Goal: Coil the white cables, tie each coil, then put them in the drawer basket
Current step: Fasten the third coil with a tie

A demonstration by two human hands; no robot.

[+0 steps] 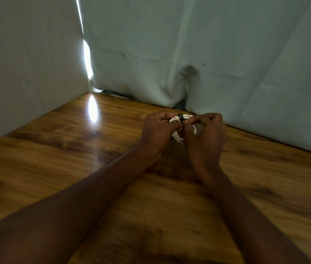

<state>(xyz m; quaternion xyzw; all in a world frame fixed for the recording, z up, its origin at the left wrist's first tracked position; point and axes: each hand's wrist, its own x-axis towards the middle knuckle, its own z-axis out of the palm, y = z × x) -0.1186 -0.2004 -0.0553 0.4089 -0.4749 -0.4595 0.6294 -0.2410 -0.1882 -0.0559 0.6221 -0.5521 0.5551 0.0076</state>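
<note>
1. Right now the coiled white cable (177, 138) sits between my two hands, held just above the wooden table (74, 159), toward its far edge.
2. Only parts of the coil show: a pale arc at its 12 o'clock, above my fingers, and a lower curve at about 6 o'clock, in the gap between my palms.
3. At the coil's 12 o'clock a small black tie (180, 117) wraps across the white turns.
4. My left hand (158, 132) is at the coil's 9 o'clock, fingers curled inward and pinching the coil beside the tie.
5. My right hand (206, 138) is at the coil's 3 o'clock, fingers curled too and gripping the coil's other side, fingertips close to the tie.
6. My thumbs and forefingers nearly meet at the tie; whether my right fingers pinch the tie itself or only the cable I cannot tell.
7. No brand, label or writing can be read on the cable or the tie; both are small and partly hidden by my fingers.
8. Both my forearms reach in from 6 and 7 o'clock across the table.
9. Pale cloth (227, 54) hangs behind the table from 9 to 3 o'clock.
10. A bright patch of light (93, 109) lies on the wood at about 10 o'clock from my hands, under a lit gap in the cloth.
</note>
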